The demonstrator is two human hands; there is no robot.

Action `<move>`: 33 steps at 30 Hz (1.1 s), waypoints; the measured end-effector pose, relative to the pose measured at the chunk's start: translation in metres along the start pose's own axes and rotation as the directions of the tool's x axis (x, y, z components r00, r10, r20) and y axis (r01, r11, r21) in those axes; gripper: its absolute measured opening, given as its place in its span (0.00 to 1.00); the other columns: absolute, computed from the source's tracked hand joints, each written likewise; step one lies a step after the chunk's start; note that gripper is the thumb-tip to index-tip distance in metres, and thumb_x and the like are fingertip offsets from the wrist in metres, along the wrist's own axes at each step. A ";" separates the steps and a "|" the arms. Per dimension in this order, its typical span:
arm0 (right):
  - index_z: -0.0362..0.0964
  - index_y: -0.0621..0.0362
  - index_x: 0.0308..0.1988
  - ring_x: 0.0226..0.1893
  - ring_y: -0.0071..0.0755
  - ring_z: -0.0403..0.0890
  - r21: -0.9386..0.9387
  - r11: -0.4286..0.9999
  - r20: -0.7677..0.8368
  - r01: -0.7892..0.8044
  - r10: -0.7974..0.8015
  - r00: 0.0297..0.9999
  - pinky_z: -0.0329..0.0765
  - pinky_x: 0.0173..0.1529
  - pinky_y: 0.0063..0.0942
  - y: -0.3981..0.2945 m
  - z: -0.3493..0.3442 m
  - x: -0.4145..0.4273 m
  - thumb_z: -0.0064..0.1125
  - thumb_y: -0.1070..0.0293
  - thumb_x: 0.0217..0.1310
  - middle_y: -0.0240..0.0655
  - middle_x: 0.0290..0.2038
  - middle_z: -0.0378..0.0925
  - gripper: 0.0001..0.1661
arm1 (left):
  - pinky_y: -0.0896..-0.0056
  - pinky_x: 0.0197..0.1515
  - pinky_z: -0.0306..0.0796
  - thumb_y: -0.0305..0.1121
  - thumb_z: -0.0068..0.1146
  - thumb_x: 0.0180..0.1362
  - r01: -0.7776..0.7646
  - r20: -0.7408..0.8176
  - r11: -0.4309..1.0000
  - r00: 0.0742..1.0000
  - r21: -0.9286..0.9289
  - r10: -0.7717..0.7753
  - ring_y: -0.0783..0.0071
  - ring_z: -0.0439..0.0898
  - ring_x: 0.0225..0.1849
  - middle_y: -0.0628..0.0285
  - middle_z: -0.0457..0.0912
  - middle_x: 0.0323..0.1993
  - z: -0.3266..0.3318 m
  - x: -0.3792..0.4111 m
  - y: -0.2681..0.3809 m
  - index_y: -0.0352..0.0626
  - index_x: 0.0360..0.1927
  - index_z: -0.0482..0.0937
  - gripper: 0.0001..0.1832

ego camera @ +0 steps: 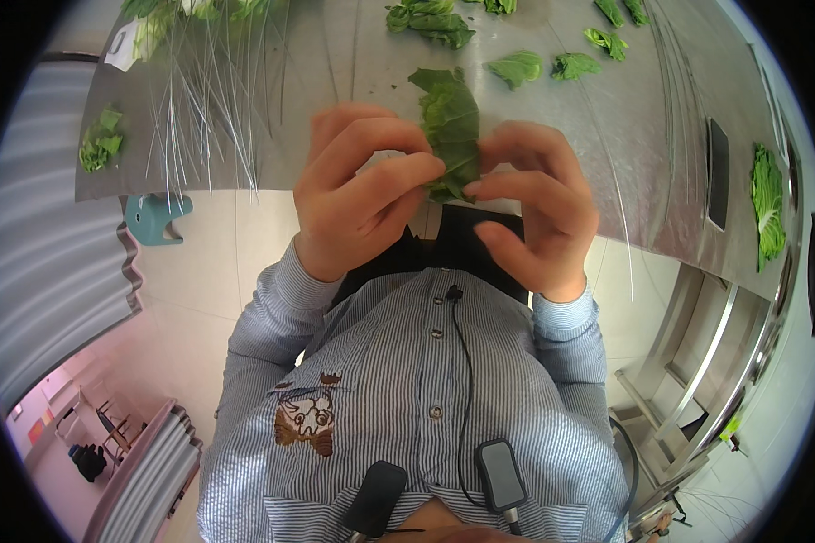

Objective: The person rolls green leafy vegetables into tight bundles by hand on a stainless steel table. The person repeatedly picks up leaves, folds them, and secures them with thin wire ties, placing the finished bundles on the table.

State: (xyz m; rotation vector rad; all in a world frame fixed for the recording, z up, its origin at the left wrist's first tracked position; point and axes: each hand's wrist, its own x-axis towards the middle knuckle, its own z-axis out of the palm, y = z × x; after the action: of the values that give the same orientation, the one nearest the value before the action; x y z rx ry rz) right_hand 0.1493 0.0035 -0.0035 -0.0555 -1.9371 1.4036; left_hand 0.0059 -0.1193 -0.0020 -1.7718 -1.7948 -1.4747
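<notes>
Both hands are raised before me at the near edge of a grey metal table (312, 75). A green leafy vegetable piece (451, 129) hangs upright between them. On its left side, my left hand (367, 183) pinches it between thumb and forefinger. The fingertips of my right hand (536, 197) touch its right edge near the bottom, the thumb held apart below. Past the hands, small folded leaf bundles (516, 69) and a larger leafy bunch (431, 20) lie on the table.
Many thin metal wires (210, 115) lie at the left, some jutting over the near edge. Leaves (100, 141) lie at the far left. A flat dark device (718, 173) and a leafy head (766, 203) lie at the right. A teal stool (156, 218) stands below left.
</notes>
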 end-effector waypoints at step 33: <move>0.64 0.62 0.50 0.30 0.24 0.81 -0.039 0.923 -0.121 -0.382 0.375 0.919 0.74 0.31 0.17 0.010 0.013 -0.004 0.61 0.77 0.52 0.39 0.30 0.79 0.25 | 0.65 0.37 0.68 0.27 0.59 0.29 -0.206 0.082 0.978 0.975 0.015 0.204 0.64 0.75 0.34 0.61 0.77 0.33 0.006 -0.010 -0.013 0.40 0.26 0.76 0.14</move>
State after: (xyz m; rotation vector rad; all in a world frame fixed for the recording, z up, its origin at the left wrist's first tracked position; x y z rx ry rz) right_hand 0.1411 -0.0047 -0.0156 -0.5552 -1.9442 1.5461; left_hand 0.0005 -0.1181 -0.0185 -1.9637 -1.5997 -1.3147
